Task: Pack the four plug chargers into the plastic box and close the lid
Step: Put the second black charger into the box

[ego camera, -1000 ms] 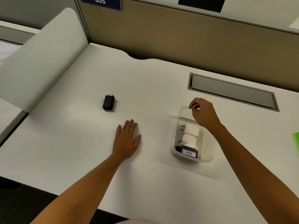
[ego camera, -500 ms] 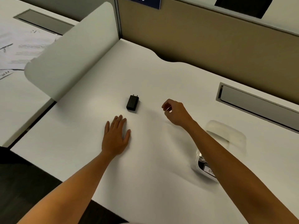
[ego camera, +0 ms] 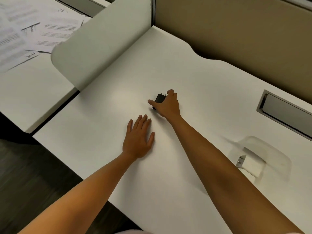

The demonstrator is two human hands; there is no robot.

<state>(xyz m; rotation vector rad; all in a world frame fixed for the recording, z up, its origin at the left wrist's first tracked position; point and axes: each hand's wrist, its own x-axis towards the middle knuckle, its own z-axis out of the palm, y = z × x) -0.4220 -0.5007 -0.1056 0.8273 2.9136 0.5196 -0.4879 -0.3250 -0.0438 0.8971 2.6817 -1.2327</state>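
Note:
A black plug charger (ego camera: 159,98) lies on the white desk (ego camera: 194,85), prongs pointing away from me. My right hand (ego camera: 166,104) covers its right side, thumb on the near-left edge and fingers curled over the far end. My left hand (ego camera: 138,138) rests flat on the desk, fingers spread, just below and left of the charger. The clear plastic box (ego camera: 271,153) stands open at the right behind my right forearm, with a white charger (ego camera: 251,163) visible inside, prongs to the left.
A grey curved divider panel (ego camera: 101,43) borders the desk on the left; loose printed papers (ego camera: 30,31) lie on the neighbouring desk beyond it. A tan partition wall (ego camera: 236,31) runs along the back. A grey cable hatch (ego camera: 285,112) is set into the desk at the right.
My right hand left the box, crossed the desk leftwards and has closed around the black charger. My left hand stayed flat. The view swung left, putting the box at the right edge.

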